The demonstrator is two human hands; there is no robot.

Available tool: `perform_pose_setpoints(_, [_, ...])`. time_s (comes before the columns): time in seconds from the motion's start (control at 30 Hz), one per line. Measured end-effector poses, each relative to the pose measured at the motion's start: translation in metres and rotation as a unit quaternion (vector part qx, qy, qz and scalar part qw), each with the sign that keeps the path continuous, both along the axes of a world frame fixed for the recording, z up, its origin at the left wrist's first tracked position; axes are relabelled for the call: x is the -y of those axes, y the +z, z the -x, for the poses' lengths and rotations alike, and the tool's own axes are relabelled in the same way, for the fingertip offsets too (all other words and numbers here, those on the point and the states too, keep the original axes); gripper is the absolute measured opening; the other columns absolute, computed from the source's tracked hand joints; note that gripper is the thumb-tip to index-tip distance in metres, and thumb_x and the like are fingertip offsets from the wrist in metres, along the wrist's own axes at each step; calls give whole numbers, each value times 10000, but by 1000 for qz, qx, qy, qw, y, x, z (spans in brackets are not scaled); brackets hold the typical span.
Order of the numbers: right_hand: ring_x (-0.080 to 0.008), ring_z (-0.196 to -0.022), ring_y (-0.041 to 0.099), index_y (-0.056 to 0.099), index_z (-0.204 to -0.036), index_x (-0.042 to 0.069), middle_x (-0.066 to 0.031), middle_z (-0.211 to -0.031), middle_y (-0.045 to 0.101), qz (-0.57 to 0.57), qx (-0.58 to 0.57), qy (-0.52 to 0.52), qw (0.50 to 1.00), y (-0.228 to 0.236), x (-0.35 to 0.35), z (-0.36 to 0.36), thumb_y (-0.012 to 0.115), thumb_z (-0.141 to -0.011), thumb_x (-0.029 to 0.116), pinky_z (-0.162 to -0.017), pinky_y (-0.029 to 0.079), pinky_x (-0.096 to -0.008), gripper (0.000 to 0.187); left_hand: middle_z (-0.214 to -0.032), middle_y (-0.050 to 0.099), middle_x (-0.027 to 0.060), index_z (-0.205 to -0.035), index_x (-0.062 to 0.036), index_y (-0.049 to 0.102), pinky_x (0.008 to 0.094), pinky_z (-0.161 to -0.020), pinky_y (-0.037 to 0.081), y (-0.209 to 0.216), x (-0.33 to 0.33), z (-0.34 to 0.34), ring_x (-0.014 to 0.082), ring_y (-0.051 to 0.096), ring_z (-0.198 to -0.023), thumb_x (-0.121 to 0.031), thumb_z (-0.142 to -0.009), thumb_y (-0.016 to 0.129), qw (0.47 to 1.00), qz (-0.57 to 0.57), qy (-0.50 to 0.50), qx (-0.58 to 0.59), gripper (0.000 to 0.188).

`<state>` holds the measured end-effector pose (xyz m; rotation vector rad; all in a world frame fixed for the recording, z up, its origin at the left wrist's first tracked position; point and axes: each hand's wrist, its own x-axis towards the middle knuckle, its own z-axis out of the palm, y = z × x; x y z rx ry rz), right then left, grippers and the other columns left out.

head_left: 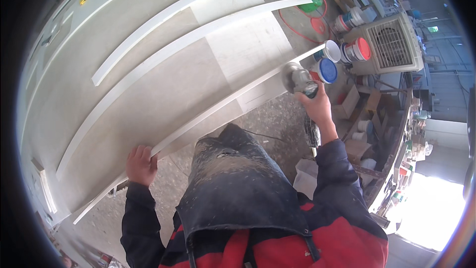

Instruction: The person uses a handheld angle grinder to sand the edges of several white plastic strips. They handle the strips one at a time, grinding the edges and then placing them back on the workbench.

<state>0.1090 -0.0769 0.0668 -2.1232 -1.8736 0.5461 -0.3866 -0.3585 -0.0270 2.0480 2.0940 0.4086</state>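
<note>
My right hand [317,104] is wrapped around an angle grinder [302,82]. Its round disc sits against the long white strip [223,105] near the strip's far right end; I cannot tell whether they touch. My left hand [141,164] grips the same strip toward its near left end, fingers over its top. The strip runs diagonally along the near edge of a broad pale worktable [163,104]. Two more white strips lie farther back: a long one [134,77] and a shorter one [148,27].
Beyond the grinder stand a blue-lidded bucket [327,71], a red-lidded bucket [363,48] and an air cooler [391,44]. A green tank [311,2] with a red hose is behind the table. A cluttered shelf [391,168] runs along the right. A yellow tape measure [84,0] lies far left.
</note>
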Motion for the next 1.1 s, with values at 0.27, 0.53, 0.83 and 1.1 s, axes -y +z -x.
perform_pose_setpoints(0.27, [-398, -1044, 766, 495, -1475, 120, -236, -1186, 752, 164, -12, 224, 961, 18, 93, 97, 895, -811, 418, -916, 621, -459, 830, -975, 644, 93, -1034, -95, 641, 497, -793, 521, 4, -4, -5, 353, 639, -954, -210, -881, 774, 999, -27, 16, -6, 233])
perform_pose_setpoints(0.53, [-435, -971, 759, 460, -1500, 107, -244, -1103, 749, 177, -12, 445, 878, 11, 135, 180, 866, -788, 417, -876, 617, -502, 877, -981, 644, 131, -987, -71, 642, 517, -820, 513, 6, -4, -7, 393, 622, -957, -187, -887, 771, 1000, -21, 12, 18, 200])
perform_pose_setpoints(0.83, [-439, -911, 761, 449, -1473, 98, -252, -975, 756, 129, 23, 252, 959, 17, 77, 83, 852, -807, 451, -832, 616, -515, 855, -1232, 687, 158, -1142, -50, 658, 516, -994, 532, -17, 9, 8, 419, 631, -1195, -173, -860, 778, 999, 24, -2, -21, 330])
perform_pose_setpoints(1.1, [-456, -1073, 727, 477, -1468, 74, -286, -1085, 749, 85, 21, 100, 991, 14, -1, -7, 857, -787, 400, -928, 574, -485, 845, -1099, 636, 206, -1082, -37, 615, 569, -916, 520, -14, 7, 13, 478, 600, -1047, -140, -870, 690, 999, -12, -43, 7, 248])
